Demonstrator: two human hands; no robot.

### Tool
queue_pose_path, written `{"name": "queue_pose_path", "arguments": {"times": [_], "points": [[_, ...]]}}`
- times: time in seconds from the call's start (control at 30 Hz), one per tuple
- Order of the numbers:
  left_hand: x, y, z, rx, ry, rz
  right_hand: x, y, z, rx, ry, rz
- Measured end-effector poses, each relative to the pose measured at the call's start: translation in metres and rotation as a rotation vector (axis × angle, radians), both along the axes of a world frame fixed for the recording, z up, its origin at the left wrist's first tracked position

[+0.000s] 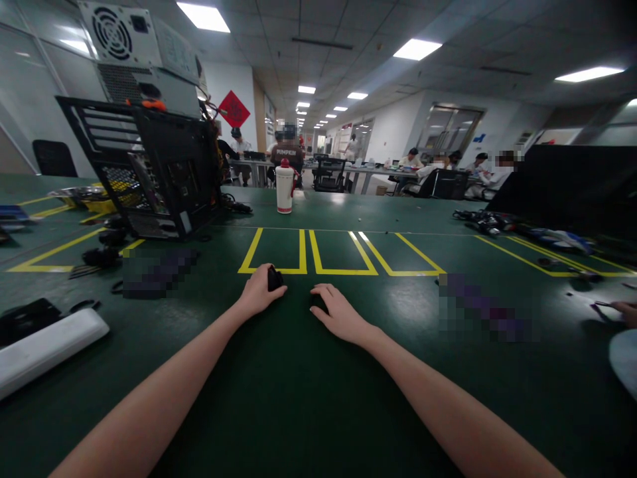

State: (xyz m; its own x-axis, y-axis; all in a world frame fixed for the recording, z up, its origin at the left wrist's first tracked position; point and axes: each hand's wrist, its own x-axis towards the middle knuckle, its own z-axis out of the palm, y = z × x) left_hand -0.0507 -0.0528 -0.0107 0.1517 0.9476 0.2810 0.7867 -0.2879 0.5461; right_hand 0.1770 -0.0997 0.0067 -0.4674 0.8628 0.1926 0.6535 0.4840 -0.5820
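A small black object [274, 279] is held between thumb and bent fingers of the left hand [259, 292], at the front edge of the leftmost of three central yellow-taped outlines [273, 271]. A second dark object [319, 303] is partly covered by the curved fingers of the right hand [341, 312]; whether it is gripped or merely touched cannot be told. Both objects are located on or just above the green tabletop [249, 425], with a gap left between the hands.

Blurred dark items are noted on either side, one [159, 273] to the left, one purplish [482, 309] to the right. A white bar-shaped object [54, 348] is seen at far left. Beyond the outlines, a white bottle [284, 190] with red cap is stood upright; left of it, a black computer case [169, 172] is topped by a metal box with a fan grille [112, 33].
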Motion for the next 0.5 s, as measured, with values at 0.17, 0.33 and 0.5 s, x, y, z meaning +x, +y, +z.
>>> {"name": "queue_pose_path", "arguments": {"times": [0.17, 0.33, 0.5], "points": [[-0.004, 0.008, -0.003, -0.030, -0.013, 0.055, 0.005, 0.015, -0.005, 0.079, -0.087, -0.137], [0.002, -0.012, 0.006, -0.054, -0.020, 0.026, 0.001, 0.012, -0.005, 0.099, -0.101, -0.179], [-0.007, -0.083, 0.017, -0.114, -0.062, -0.224, -0.011, -0.034, 0.003, 0.093, -0.117, -0.114]]}}
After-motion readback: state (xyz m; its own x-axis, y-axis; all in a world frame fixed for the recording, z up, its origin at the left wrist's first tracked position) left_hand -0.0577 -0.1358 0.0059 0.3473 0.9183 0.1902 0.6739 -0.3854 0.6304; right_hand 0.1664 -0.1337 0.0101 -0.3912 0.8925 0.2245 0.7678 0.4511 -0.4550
